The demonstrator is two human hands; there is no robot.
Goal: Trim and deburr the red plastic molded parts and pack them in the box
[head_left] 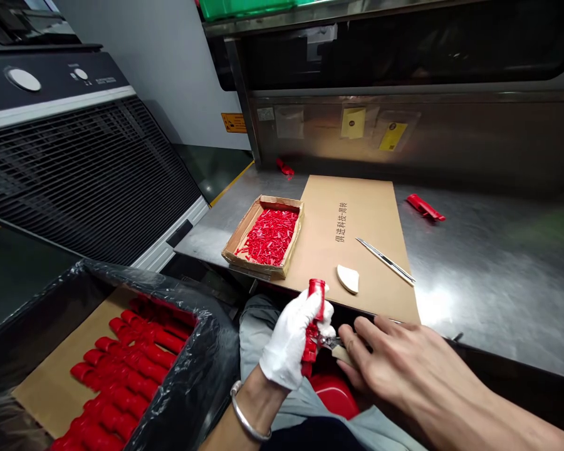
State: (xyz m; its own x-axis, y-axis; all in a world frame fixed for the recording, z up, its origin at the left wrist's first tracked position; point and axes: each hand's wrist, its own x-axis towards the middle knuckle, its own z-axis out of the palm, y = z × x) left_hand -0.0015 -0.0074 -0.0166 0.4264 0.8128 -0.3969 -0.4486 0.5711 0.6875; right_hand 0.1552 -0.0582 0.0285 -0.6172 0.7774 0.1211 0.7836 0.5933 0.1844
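Note:
My left hand [295, 341], in a white glove, is closed around a red plastic part [316, 291] above my lap. One end of the part sticks up past the fingers. My bare right hand [395, 354] is closed on a small hand tool with a cream-coloured handle [342, 356]. Its metal tip [329, 342] meets the red part beside my gloved fingers; my hand hides much of the tool, so its exact kind does not show. Ahead on the cardboard sheet [329, 263] lie a cream wedge-shaped piece [348, 279] and a slim metal utility knife [385, 260].
A shallow cardboard box [291, 250] of small red scraps stands left on the metal table [479, 275]. Other red pieces lie at the back [285, 168] and right [425, 208]. A bin lined with black plastic [211, 351] at lower left holds several red parts [131, 369].

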